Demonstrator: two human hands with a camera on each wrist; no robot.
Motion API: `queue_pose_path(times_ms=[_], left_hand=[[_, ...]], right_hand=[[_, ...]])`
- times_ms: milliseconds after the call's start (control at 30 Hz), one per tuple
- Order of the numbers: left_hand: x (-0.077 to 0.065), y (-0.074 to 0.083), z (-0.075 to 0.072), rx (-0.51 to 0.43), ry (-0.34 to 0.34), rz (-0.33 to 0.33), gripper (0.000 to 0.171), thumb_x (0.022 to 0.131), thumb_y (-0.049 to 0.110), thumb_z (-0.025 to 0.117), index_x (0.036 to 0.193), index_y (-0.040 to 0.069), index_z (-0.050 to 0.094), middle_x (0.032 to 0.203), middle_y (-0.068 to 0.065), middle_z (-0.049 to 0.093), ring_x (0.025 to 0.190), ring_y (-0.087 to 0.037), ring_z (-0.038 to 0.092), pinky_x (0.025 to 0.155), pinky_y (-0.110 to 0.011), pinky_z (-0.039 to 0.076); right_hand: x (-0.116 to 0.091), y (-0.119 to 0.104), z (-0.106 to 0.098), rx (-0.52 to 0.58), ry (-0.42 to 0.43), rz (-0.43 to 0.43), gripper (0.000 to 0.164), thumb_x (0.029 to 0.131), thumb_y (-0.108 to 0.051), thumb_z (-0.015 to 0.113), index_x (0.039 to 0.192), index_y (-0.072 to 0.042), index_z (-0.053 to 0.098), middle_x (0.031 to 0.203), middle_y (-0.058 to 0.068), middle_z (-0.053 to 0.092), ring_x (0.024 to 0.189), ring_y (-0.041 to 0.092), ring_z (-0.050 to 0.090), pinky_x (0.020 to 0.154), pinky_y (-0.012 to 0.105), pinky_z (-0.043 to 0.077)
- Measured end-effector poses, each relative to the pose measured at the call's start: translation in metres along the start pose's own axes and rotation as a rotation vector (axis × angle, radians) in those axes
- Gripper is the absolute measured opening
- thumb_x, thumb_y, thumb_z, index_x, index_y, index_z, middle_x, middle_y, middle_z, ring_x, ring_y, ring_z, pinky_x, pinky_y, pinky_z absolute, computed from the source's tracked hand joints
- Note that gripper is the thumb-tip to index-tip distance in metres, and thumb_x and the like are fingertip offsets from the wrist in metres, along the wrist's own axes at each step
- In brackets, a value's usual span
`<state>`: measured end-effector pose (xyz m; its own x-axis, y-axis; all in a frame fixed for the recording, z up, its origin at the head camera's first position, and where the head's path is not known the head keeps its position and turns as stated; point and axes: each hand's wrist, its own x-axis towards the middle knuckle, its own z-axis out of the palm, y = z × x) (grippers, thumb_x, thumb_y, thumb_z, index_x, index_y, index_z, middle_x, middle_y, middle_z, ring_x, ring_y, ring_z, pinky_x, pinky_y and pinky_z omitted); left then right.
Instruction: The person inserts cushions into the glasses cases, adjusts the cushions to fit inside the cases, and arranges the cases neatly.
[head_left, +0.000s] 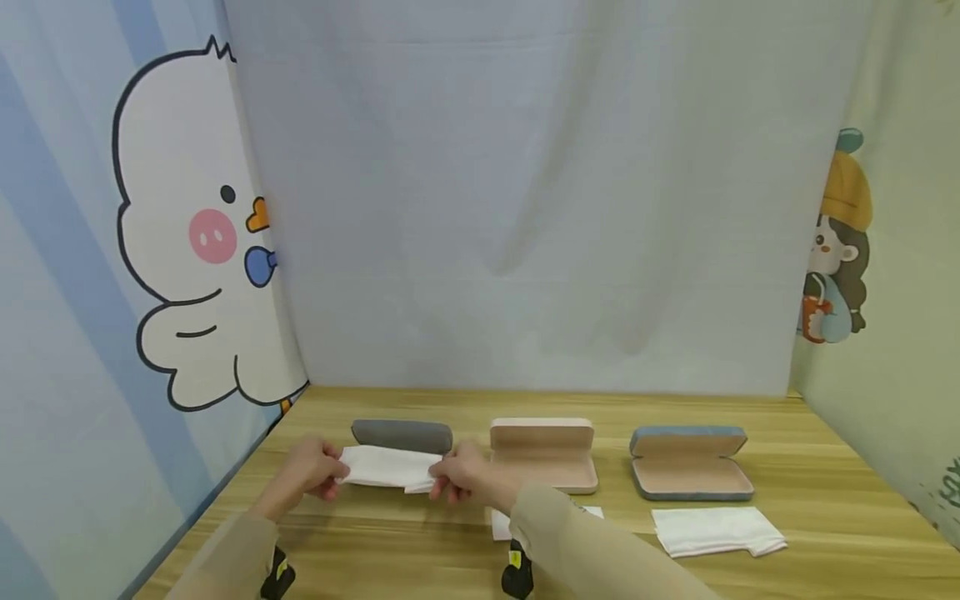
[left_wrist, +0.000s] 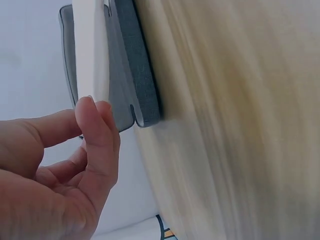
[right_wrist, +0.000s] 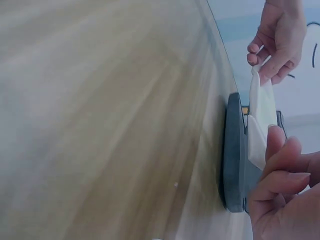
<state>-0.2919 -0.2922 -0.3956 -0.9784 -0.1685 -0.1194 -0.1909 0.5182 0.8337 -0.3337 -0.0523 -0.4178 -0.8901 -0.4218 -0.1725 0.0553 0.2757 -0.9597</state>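
Observation:
A folded white cloth (head_left: pixel 390 467) is stretched level between both hands. My left hand (head_left: pixel 306 468) pinches its left end between thumb and fingers, and my right hand (head_left: pixel 467 472) pinches the right end. Directly behind the cloth is an open dark grey glasses case (head_left: pixel 402 435), whose lower half the cloth mostly covers in the head view. In the left wrist view the cloth (left_wrist: pixel 92 50) overlaps the case's grey lining, with the case's base (left_wrist: pixel 140 65) resting on the table. A loose corner of the cloth (right_wrist: pixel 257 142) hangs near the right fingers in the right wrist view.
An open pink glasses case (head_left: pixel 542 437) stands at mid-table, and an open blue one (head_left: pixel 690 446) to its right. Another white cloth (head_left: pixel 716 531) lies before the blue case. A further white cloth (head_left: pixel 501 525) is partly hidden by the right forearm. A grey curtain (head_left: pixel 540 208) hangs behind.

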Motion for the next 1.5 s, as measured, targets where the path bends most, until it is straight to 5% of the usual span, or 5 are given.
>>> queue_pose_path(times_ms=[433, 733, 1100, 1267, 1500], left_hand=[[0.029, -0.006, 0.011, 0.014, 0.084, 0.028, 0.013, 0.078, -0.008, 0.064, 0.088, -0.012, 0.057, 0.055, -0.006, 0.056, 0.038, -0.007, 0.053, 0.042, -0.024, 0.053], [0.036, -0.015, 0.019, 0.163, 0.153, 0.1, 0.007, 0.073, -0.005, 0.066, 0.076, -0.006, 0.06, 0.056, -0.006, 0.059, 0.036, -0.007, 0.052, 0.039, -0.023, 0.05], [0.033, -0.016, 0.026, 0.323, 0.184, 0.142, 0.009, 0.075, -0.002, 0.068, 0.072, 0.0, 0.06, 0.064, -0.008, 0.062, 0.042, -0.013, 0.054, 0.043, -0.026, 0.046], [0.033, -0.02, 0.028, 0.281, 0.177, 0.143, 0.018, 0.076, -0.002, 0.064, 0.065, 0.005, 0.051, 0.061, -0.004, 0.056, 0.04, -0.01, 0.049, 0.04, -0.023, 0.043], [0.035, -0.024, 0.023, 0.19, 0.126, 0.078, 0.029, 0.078, 0.003, 0.062, 0.062, 0.011, 0.038, 0.053, 0.003, 0.038, 0.039, -0.008, 0.039, 0.037, -0.019, 0.036]], right_hand=[[0.023, 0.005, -0.005, 0.019, 0.088, 0.016, 0.017, 0.088, -0.002, 0.062, 0.082, 0.012, 0.068, 0.045, -0.002, 0.058, 0.032, 0.004, 0.042, 0.033, 0.016, 0.027], [0.024, 0.013, 0.003, -0.061, 0.226, -0.039, 0.015, 0.083, 0.001, 0.063, 0.068, 0.006, 0.064, 0.041, -0.002, 0.051, 0.031, 0.005, 0.04, 0.032, 0.015, 0.033], [0.03, 0.018, 0.005, -0.241, 0.282, -0.015, 0.025, 0.082, -0.001, 0.067, 0.059, -0.005, 0.056, 0.043, -0.002, 0.05, 0.033, 0.007, 0.043, 0.031, 0.018, 0.031], [0.029, 0.02, 0.007, -0.325, 0.285, -0.049, 0.031, 0.083, -0.003, 0.064, 0.054, -0.007, 0.054, 0.042, -0.004, 0.05, 0.032, 0.006, 0.043, 0.03, 0.017, 0.031], [0.025, 0.018, 0.007, -0.285, 0.246, -0.084, 0.039, 0.079, -0.002, 0.058, 0.041, -0.009, 0.048, 0.035, -0.003, 0.043, 0.028, 0.006, 0.037, 0.028, 0.017, 0.025]])
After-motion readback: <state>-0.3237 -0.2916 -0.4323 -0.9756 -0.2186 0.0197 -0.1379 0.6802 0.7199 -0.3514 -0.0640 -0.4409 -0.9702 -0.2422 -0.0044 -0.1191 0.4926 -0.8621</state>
